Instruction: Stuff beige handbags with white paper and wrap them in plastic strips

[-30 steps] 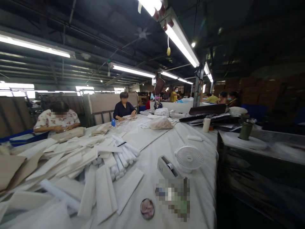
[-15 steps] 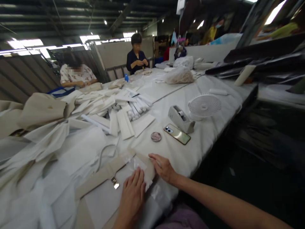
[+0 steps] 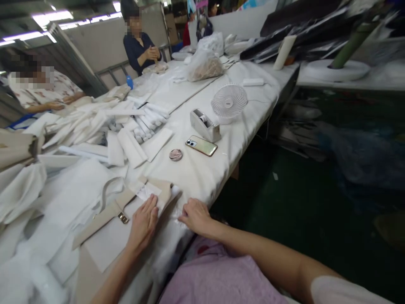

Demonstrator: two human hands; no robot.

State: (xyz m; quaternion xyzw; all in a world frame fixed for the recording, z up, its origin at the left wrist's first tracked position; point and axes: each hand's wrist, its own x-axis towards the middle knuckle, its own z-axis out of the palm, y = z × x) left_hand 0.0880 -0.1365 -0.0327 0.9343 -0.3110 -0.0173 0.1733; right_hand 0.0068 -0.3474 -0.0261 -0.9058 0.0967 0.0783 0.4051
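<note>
The right hand (image 3: 195,216) had come away from the end of the bag (image 3: 109,212) on the table (image 3: 193,179), fingers curled beside clear film (image 3: 177,216), grip unclear, leaving the left hand (image 3: 144,223), flat and gripping nothing, apparently steadying it alone

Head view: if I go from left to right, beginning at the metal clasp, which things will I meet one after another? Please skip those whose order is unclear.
Metal clasp → left hand → round disc → phone → white fan → off-white cylinder → green cylinder.
</note>
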